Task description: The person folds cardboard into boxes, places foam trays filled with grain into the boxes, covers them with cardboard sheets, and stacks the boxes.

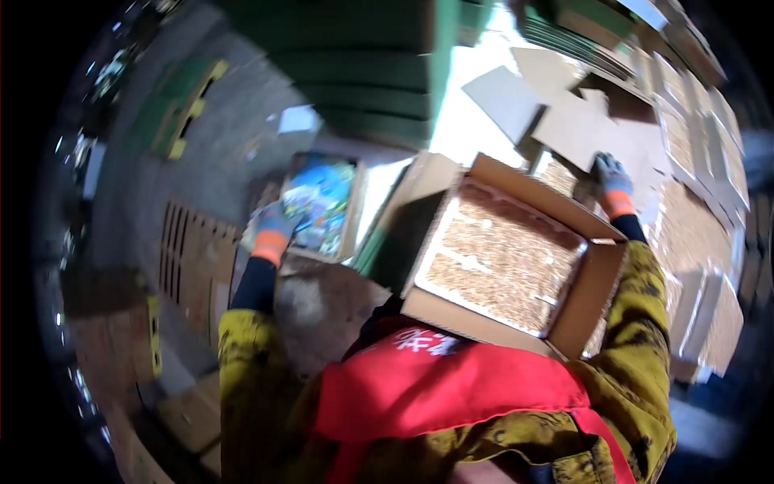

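Note:
My left hand (pixel 274 223), in a grey glove with an orange cuff, reaches to the left edge of a shallow box of colourful printed items (pixel 322 202). Its fingers are blurred, and I cannot tell whether they grip anything. My right hand (pixel 611 173), gloved the same way, lies at loose cardboard pieces (pixel 592 129) with its fingers stretched out. Between my arms, close to my body, an open cardboard box (pixel 601 282) sits tilted. A layer of tan, grainy-looking material (pixel 500 254) with a white border fills it.
Stacks of tan, white-edged slabs (pixel 697 210) stand at the right. Dark green stacked panels (pixel 355 64) rise ahead. A slatted wooden piece (pixel 193 250) and a green pallet-like piece with yellow blocks (pixel 185 109) are on the left. A white sheet (pixel 298 119) lies beyond the colourful box.

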### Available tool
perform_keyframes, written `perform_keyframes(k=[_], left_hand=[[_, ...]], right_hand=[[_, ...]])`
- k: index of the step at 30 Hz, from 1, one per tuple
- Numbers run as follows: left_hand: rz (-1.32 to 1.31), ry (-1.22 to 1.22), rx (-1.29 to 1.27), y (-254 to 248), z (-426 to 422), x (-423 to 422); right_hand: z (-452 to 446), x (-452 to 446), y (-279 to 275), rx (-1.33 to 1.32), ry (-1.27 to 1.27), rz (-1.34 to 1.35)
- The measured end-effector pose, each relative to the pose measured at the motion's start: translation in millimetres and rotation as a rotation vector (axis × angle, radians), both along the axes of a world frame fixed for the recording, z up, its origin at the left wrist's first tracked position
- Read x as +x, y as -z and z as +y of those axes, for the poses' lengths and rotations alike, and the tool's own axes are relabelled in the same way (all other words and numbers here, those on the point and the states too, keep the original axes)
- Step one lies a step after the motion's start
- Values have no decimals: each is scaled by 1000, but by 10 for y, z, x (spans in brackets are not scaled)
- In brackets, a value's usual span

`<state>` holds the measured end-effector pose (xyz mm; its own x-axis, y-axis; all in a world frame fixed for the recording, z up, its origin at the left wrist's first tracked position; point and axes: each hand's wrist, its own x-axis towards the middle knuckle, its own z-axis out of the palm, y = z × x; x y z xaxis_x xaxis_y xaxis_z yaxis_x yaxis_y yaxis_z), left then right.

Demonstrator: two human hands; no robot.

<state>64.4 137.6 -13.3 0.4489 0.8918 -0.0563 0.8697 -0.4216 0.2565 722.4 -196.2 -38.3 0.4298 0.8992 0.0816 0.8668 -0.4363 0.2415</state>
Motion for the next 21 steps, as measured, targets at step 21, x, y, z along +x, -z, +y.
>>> perform_keyframes(k=[21], left_hand=[[-738,-115,-336,271,248,-403]], right_hand=[[-493,-1323,-1740,474,-2,425]])
